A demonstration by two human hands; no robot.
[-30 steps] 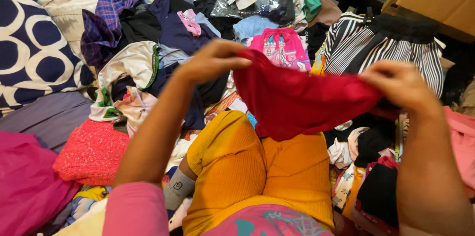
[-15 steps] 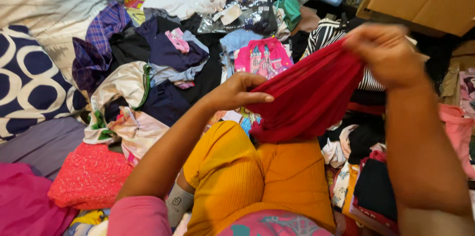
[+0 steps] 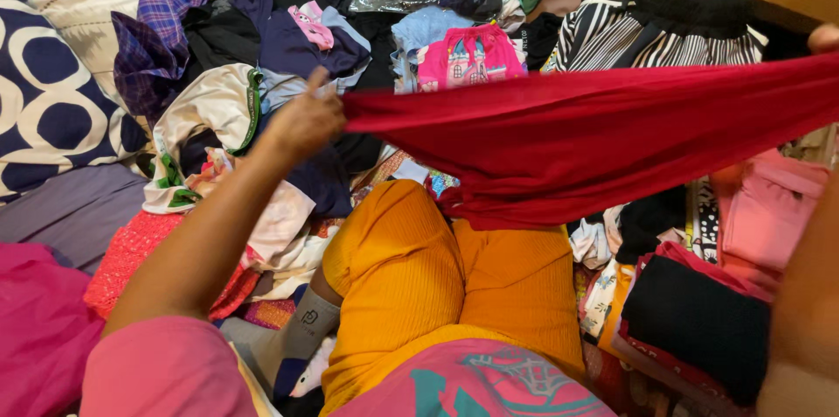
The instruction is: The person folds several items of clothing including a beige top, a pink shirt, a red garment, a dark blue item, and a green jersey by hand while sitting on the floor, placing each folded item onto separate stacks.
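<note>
Stretching across the middle of the frame, a red garment (image 3: pixel 577 142) hangs taut between the person's two hands, above an orange-clad knee (image 3: pixel 411 268). Starting at the far left, a navy cushion with white rings (image 3: pixel 52 102) lies at the left edge, with a magenta cloth (image 3: pixel 39 330) below it in the lower left corner and a coral knitted piece (image 3: pixel 131 260) just beside that. A purple plaid shirt (image 3: pixel 162 24) sits in the upper left of the pile. The left hand (image 3: pixel 306 120), left of centre, is closed on the garment's left end, fingers pinched around the fabric and the thumb sticking up. From there the red cloth runs rightward and slightly upward, widening and sagging in the centre so that its lower edge touches the knee. Behind it, near the top centre, lie a pink printed top (image 3: pixel 468 54) and a black-and-white striped garment (image 3: pixel 647 37). The right hand (image 3: pixel 824 37) shows only as a sliver at the upper right edge, at the garment's right end; it appears to grip the cloth, though its fingers are cut off by the frame. A folded black piece (image 3: pixel 699 321) lies in the lower right.
</note>
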